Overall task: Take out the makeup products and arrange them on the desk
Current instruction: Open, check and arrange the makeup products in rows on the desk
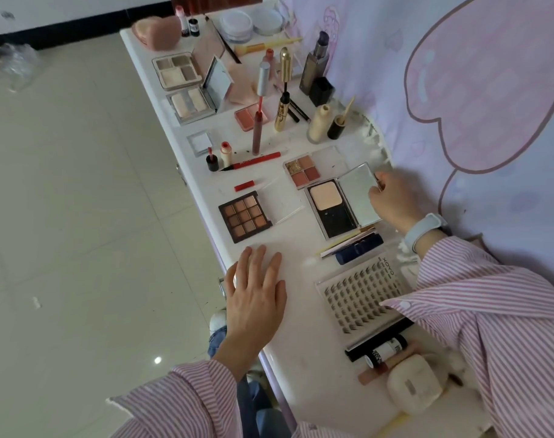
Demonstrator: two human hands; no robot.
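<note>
Makeup lies spread along the white desk (301, 311). My left hand (253, 292) rests flat on the desk's near edge, fingers straight, below a brown nine-pan eyeshadow palette (244, 216). My right hand (392, 200) pinches a thin dark item at the right edge of the mirror lid of an open powder compact (342, 203). Behind it sits a small four-pan palette (302, 172). A lash tray (361, 301) and a dark blue case (359, 248) lie under my right forearm.
Farther along stand lip glosses (258, 121), a gold mascara (283, 90), foundation bottle (313, 67), open highlighter palettes (177, 71) and a pink pouch (159, 33). A cream compact (416, 387) sits nearest me. A pink-patterned wall (474, 90) bounds the right; tiled floor lies left.
</note>
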